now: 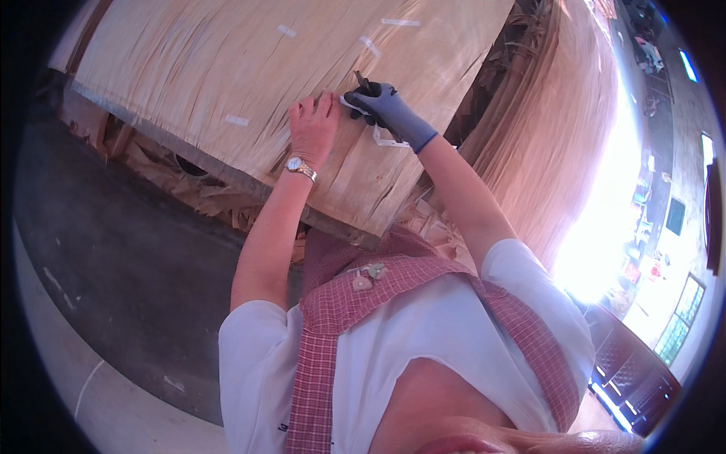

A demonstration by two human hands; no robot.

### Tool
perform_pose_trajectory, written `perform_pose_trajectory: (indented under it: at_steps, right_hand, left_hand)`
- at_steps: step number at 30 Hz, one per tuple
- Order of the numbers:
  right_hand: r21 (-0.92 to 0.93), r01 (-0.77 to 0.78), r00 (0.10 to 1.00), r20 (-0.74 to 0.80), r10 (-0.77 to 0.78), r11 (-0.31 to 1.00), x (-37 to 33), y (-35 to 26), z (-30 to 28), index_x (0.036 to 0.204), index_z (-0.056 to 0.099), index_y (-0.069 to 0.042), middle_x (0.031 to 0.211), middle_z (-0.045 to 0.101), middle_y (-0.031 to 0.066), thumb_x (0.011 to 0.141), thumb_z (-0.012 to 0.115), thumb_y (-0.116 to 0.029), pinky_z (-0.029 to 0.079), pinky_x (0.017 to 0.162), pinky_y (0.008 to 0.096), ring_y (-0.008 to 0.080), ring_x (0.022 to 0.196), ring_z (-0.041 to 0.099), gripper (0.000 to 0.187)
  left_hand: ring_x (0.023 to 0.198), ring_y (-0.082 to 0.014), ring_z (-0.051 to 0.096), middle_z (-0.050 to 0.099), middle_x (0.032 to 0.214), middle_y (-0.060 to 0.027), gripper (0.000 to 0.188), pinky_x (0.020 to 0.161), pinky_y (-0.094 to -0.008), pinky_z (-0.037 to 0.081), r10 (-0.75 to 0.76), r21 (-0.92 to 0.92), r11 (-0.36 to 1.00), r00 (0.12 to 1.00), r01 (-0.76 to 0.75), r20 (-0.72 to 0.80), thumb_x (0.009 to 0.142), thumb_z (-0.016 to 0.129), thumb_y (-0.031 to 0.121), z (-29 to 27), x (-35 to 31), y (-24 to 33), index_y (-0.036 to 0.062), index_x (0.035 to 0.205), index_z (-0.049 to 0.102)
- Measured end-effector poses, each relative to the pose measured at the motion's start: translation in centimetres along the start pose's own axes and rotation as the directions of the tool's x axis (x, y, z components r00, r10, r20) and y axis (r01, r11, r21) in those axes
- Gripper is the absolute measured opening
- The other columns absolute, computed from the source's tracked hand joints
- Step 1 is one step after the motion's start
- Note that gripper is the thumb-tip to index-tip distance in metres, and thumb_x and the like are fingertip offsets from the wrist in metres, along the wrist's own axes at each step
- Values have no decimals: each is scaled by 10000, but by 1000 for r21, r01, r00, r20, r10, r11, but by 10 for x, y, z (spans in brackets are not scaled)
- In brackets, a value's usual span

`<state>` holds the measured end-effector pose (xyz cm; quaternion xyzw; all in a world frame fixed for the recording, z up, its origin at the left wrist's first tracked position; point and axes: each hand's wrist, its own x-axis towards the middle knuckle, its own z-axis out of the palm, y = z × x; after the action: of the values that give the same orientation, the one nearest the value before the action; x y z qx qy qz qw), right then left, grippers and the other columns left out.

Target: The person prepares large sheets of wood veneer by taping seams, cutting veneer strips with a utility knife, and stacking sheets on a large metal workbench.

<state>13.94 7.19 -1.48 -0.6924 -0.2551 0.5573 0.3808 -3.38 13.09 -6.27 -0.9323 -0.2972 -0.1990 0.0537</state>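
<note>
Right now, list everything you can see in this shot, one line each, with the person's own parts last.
veneer sheet: one, pale tan wood, top of a stack, upper left to centre
tape strips: several, white, stuck across the sheet
loose tape piece: one, white, under the gloved hand
second veneer stack: one, reddish tan, right of the first
floor: dark grey, lower left
apron: one, red checked, over a white shirt
wristwatch: one, metal, left wrist
left hand: bare, flat on the sheet
right hand: grey-blue glove, pinching tape
</note>
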Motion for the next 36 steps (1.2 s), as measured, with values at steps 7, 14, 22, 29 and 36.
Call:
perform_pose_trajectory:
  at_steps: [7, 14, 22, 29, 36]
  right_hand:
    - [-977, 96, 863, -13, -505, 188, -11, -17, -22, 1068, 648, -53, 806, 681, 130, 893, 608, -261, 516, 639, 386, 246, 677, 664, 275]
    - [18, 77, 966, 245, -79, 997, -89, -64, -34, 1102, 623, -28, 792, 671, 32, 922, 633, -256, 378, 483, 194, 48, 533, 483, 290]
    - [120, -5, 933, 359, -38, 993, -45, 2, 75, 1090, 632, -36, 796, 683, 39, 912, 656, -277, 375, 472, 202, 41, 531, 477, 301]
    - [-20, -60, 952, 298, 63, 998, -20, 21, 99, 989, 638, -23, 717, 672, 37, 893, 679, -268, 389, 439, 226, 65, 527, 534, 266]
    - [-50, 81, 962, 264, -65, 996, -43, 8, 99, 975, 625, 23, 775, 670, 69, 860, 709, -232, 470, 469, 257, 99, 571, 594, 292]
  left_hand:
    - [999, -198, 540, 596, 1245, 18, 373, 874, -410, 413, 51, 59, 997, 995, -56, 81, 826, 579, 149, -7, 0, 4, 121, 1194, 631]
    - [1382, -280, 347, 400, 1497, -71, 552, 1125, -531, 226, -306, -133, 936, 939, 327, 159, 945, 509, 315, -77, -53, -8, 103, 1443, 406]
    - [1453, -298, 229, 317, 1543, -115, 709, 1164, -569, 93, -425, -84, 883, 863, 461, 273, 942, 486, 451, -80, -122, -16, 57, 1498, 291]
    - [1362, -302, 368, 416, 1462, -110, 616, 1138, -600, 129, -399, -127, 897, 899, 423, 182, 904, 578, 388, -81, -120, -25, 213, 1465, 396]
    - [1292, -283, 422, 479, 1381, -79, 544, 1119, -587, 184, -399, -41, 910, 900, 412, 172, 870, 624, 347, -76, -114, -30, 300, 1397, 498]
